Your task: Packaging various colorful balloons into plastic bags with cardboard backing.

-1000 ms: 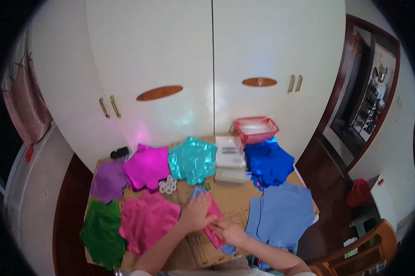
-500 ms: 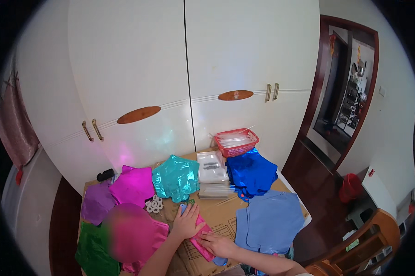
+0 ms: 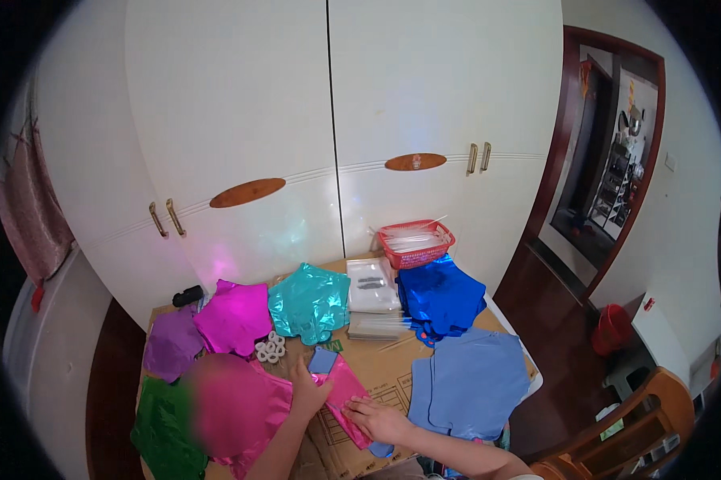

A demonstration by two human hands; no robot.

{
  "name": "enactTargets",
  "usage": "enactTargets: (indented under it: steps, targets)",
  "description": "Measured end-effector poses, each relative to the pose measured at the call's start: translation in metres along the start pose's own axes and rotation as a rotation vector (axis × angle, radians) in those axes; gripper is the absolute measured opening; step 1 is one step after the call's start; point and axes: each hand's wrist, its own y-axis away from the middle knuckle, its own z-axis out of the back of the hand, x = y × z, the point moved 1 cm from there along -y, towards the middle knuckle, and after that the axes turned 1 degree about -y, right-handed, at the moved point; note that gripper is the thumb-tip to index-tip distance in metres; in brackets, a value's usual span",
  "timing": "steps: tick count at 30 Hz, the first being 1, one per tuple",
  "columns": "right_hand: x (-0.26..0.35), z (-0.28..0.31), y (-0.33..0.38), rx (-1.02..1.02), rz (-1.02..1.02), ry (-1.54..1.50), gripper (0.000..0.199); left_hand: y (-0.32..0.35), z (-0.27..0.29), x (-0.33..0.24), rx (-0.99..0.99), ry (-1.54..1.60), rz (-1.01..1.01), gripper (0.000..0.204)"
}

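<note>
On the counter (image 3: 392, 376), the stacks of foil balloons lie in a row along the back, and the basket (image 3: 415, 242) stands behind the right end of this row, near the cupboard doors (image 3: 328, 136). The pile of clear bags (image 3: 372, 288) lies between two balloon stacks, and the small tape rolls (image 3: 270, 347) lie just before the left stacks. The left hand (image 3: 307, 392) and right hand (image 3: 380, 420) rest on a folded balloon (image 3: 346, 392) at the front, with another flat stack (image 3: 472, 384) to its right.

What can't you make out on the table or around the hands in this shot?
- Pink pile, head view: a blur covers it, so its shape is unclear.
- Folded pink sheet: partly covered by the left hand and right hand.
- Red basket: contents too small to tell.
- Green pile: cut off by the dark rim.
</note>
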Motion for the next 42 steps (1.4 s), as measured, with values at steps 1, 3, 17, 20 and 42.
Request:
enactTargets:
  steps: [1,3,17,20,42]
  targets:
    - [-0.001,-0.004,0.001,-0.006,-0.001,-0.014,0.037,0.000,0.000,-0.002,-0.035,0.021,-0.014,0.085]
    - [-0.004,-0.006,0.002,-0.002,-0.005,-0.014,0.039,0.002,0.003,-0.008,0.015,0.068,0.025,0.074]
    - [-0.003,0.001,-0.001,-0.016,0.002,-0.046,0.039,0.030,0.024,-0.030,0.446,-0.304,0.095,0.037]
    - [0.005,0.010,-0.003,0.002,-0.115,-0.052,0.039,0.036,0.021,-0.019,0.355,-0.285,-0.041,0.039]
    - [0.006,0.009,0.000,-0.179,-0.212,0.010,0.038,0.051,0.026,-0.042,0.213,-0.132,-0.244,0.023]
